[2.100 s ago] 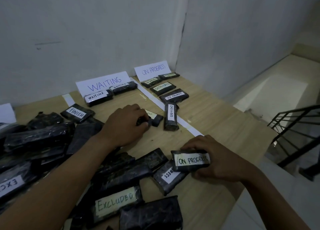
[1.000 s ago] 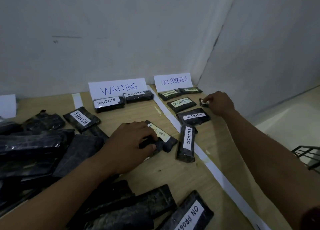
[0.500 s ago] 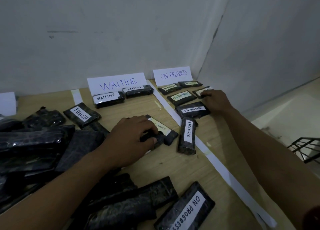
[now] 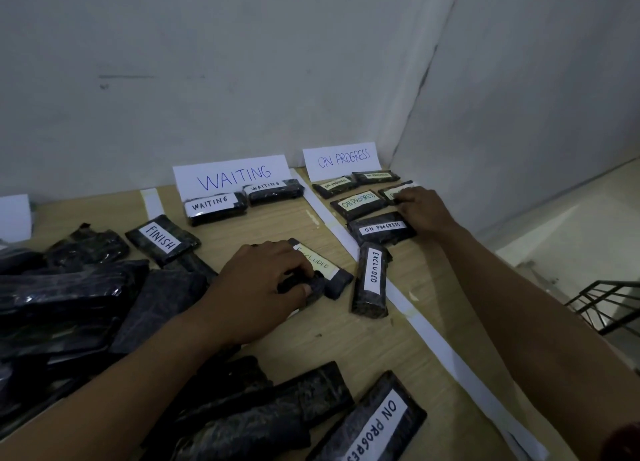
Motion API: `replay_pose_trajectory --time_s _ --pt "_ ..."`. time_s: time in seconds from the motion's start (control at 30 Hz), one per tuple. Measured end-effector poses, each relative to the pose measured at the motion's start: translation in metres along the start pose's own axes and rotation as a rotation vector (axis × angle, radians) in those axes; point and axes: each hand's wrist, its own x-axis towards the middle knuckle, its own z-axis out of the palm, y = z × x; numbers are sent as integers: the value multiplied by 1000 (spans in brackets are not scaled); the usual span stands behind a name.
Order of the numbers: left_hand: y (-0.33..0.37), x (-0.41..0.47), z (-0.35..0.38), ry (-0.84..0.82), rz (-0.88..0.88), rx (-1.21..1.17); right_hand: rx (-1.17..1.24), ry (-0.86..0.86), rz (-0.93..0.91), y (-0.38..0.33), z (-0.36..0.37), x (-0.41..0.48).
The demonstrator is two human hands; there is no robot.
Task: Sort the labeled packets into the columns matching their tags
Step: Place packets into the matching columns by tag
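My right hand (image 4: 420,211) rests on a black ON PROGRESS packet (image 4: 394,190) lying flat in the ON PROGRESS column, below the ON PROGRESS sign (image 4: 343,159); fingers still press its label. Several other ON PROGRESS packets (image 4: 379,230) lie around it. My left hand (image 4: 263,287) grips a small dark packet (image 4: 315,285) at mid-table, next to a packet tagged EXCLUDED (image 4: 323,264). Another EXCLUDED packet (image 4: 371,280) lies by the white tape line (image 4: 446,349). Two WAITING packets (image 4: 214,207) sit under the WAITING sign (image 4: 232,180).
A heap of unsorted black packets (image 4: 62,304) fills the left side, with a FINISH packet (image 4: 161,240) at its edge. An ON PROGRESS packet (image 4: 370,426) lies at the front. The wooden table (image 4: 346,339) ends at walls behind and right; a stair railing (image 4: 609,301) is beyond.
My right hand carried an ON PROGRESS packet from the table's front to the far column and laid it down flat. The left hand has stayed on its small packet.
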Motion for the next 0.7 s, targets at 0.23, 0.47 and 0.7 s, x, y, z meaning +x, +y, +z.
replay_pose_trajectory --time_s 0.23,0.47,0.7 --pt "1 0 0 20 21 -9 29 40 -4 -3 -6 -8" --pt "6 -2 -2 19 60 63 294 105 -9 -61 -36 -116" --pt "14 -4 -4 -34 94 142 214 -18 130 -130 -50 -255"
